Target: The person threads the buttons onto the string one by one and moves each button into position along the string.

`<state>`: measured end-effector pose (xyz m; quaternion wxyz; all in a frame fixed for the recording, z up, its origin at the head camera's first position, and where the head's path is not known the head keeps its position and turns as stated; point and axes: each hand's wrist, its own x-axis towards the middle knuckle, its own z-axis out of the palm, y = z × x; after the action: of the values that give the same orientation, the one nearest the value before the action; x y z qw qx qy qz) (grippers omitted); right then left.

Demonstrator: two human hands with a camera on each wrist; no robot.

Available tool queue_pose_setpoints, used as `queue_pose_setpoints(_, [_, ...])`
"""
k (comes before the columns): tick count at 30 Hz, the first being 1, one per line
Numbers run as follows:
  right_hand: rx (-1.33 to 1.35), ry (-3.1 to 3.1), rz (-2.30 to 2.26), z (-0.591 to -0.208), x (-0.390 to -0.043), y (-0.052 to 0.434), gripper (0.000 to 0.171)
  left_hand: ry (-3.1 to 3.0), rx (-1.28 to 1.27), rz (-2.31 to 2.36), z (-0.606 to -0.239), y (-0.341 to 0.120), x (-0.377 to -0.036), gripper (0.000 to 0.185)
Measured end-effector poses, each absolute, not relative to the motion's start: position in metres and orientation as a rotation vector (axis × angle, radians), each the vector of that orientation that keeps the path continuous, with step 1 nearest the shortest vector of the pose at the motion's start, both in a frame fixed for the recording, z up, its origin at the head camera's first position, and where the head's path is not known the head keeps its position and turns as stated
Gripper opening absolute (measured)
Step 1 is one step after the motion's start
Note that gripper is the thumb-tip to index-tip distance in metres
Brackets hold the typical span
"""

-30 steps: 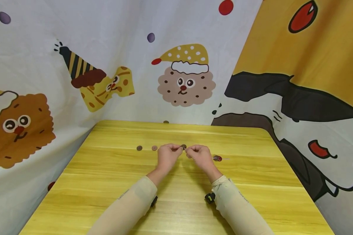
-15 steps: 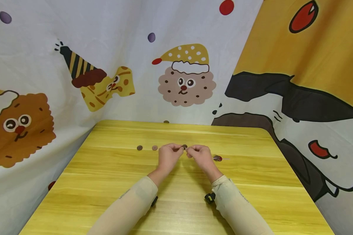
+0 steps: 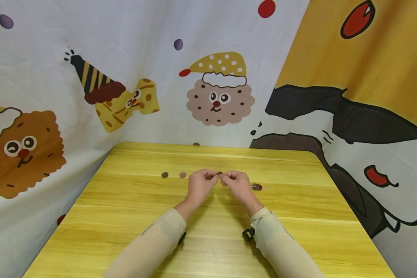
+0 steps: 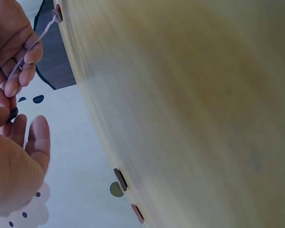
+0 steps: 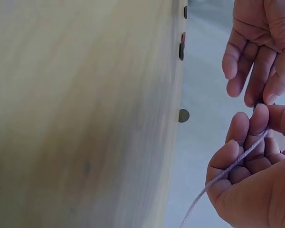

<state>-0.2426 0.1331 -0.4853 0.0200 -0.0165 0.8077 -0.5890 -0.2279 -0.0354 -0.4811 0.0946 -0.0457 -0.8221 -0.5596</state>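
My left hand point(image 3: 199, 186) pinches a small dark round button point(image 3: 219, 173) between thumb and fingertips, above the table. Close against it, the right hand point(image 3: 237, 186) pinches a thin pale string point(image 5: 242, 156) between thumb and forefinger. From there the string crosses the curled fingers of the right hand and runs down to a small group of buttons point(image 3: 255, 187), dark and red, lying on the table right of that hand. In the left wrist view the fingertips of both hands meet at the dark button point(image 4: 13, 114). Fingers largely cover the string's end.
Two more buttons lie left of the hands, a dark one point(image 3: 165, 175) and a reddish-brown one point(image 3: 182, 175). The wooden table point(image 3: 215, 247) ends at a printed cloth backdrop point(image 3: 142, 46). A black wrist device point(image 3: 248, 234) shows below the right sleeve.
My left hand has shifted slightly right with the dark button, bringing the fingertips of both hands closer together. The right hand stays almost in place, and the buttons on the table have not moved.
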Motion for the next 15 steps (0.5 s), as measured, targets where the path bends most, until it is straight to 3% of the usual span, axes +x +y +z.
queue_pose_setpoints(8, [-0.139, 2.569, -1.773, -0.4866, -0.2432, 0.1344, 0.021, -2.477, -0.219, -1.599, -0.4826, -0.0363, -0.2291, 0.011])
queue_pose_setpoints(15, [-0.212, 2.587, -1.783, -0.4856, -0.2433, 0.1345, 0.029, -2.491, -0.233, -1.489, -0.4824, -0.0350, -0.2308, 0.012])
